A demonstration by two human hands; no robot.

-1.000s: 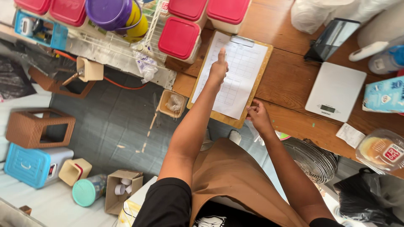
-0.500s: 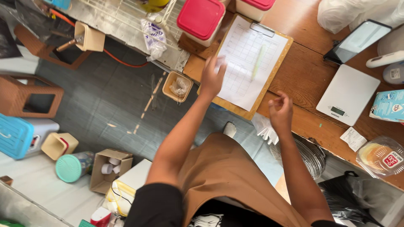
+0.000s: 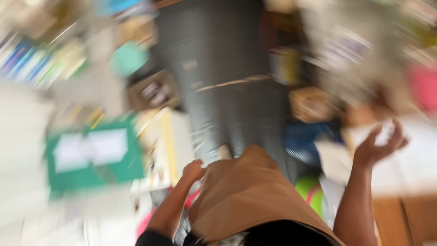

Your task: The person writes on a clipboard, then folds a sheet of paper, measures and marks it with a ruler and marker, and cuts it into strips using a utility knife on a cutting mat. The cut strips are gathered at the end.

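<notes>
— What is the right hand [image 3: 378, 148] holding?

— Fingers curling loosely round something white, perhaps paper [image 3: 386, 132] — the blur is hiding which. The left hand [image 3: 193, 171] is hanging half-closed beside the brown apron [image 3: 246, 196], empty as far as can be told.

— And since half a second ago?

— Both hands are leaving the clipboard as the view swings toward the grey floor [image 3: 227, 68].

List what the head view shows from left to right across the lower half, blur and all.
Green board with white panels → left hand, loosely closed and empty → brown apron → right hand, palm up, holding something white, too blurred to identify.
</notes>
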